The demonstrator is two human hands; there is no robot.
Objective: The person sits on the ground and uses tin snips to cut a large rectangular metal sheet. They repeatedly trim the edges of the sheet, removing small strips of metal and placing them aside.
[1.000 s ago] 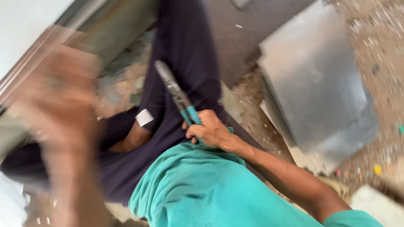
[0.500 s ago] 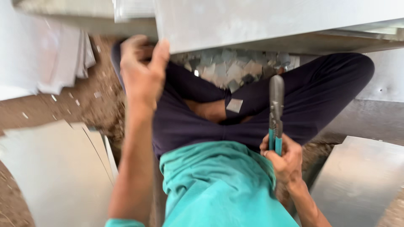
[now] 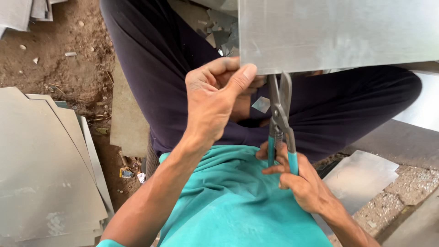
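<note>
Hands in the view are two, both belonging to the person who wears the camera. The left hand [image 3: 215, 98] is raised and pinches the lower edge of one large metal sheet [image 3: 338, 32], with the thumb pressed on the front face near the sheet's bottom left corner and the other fingers curled behind it. The right hand [image 3: 302, 180] is lower, just above the teal shirt [image 3: 228, 206], and it is closed around the two teal handles of one pair of tin snips [image 3: 280, 119]. The snips point upward, and their grey blades stand slightly apart, with the tips touching or just at the bottom edge of the sheet, a little to the right of the left thumb. The sheet fills the upper right part of the view and hides most of what is behind it, including part of the crossed legs in dark trousers [image 3: 151, 68]. One small square metal offcut [image 3: 260, 104] lies on the trousers between the hand and the snips. On the left, a stack of flat grey sheets [image 3: 41, 174] lies on the brown earth ground [image 3: 55, 50]; at least three edges show, but I cannot count them exactly. More small cut scraps [image 3: 219, 32] lie near the top, beside the big sheet. On the lower right, another flat piece of metal [image 3: 361, 176] rests on the ground, near gravel.
</note>
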